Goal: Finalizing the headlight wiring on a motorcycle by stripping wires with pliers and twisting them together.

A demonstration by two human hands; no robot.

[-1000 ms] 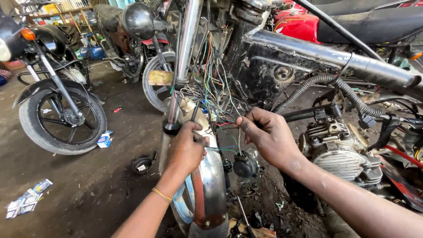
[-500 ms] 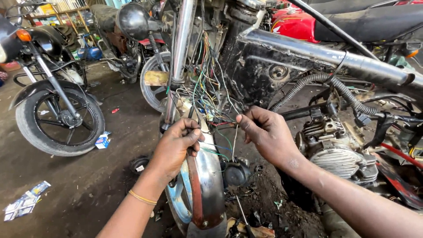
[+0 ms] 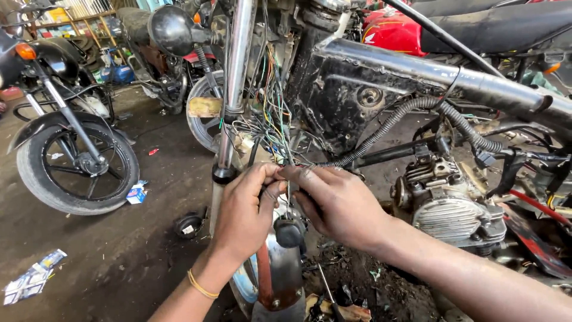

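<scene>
Fingertips of the left hand (image 3: pixel 244 211) and right hand (image 3: pixel 336 203) meet, pinched narrowly on thin wires (image 3: pixel 288 179) hanging from the tangled loom (image 3: pixel 268 125) just above. Those strands look light, limp and easily nicked, best gripped by their insulation near the ends. Beside the left fingers stands the chrome fork tube (image 3: pixel 235 83); below sits the mudguard (image 3: pixel 280 280); behind, the frame (image 3: pixel 351 101) crowds close, leaving little room.
</scene>
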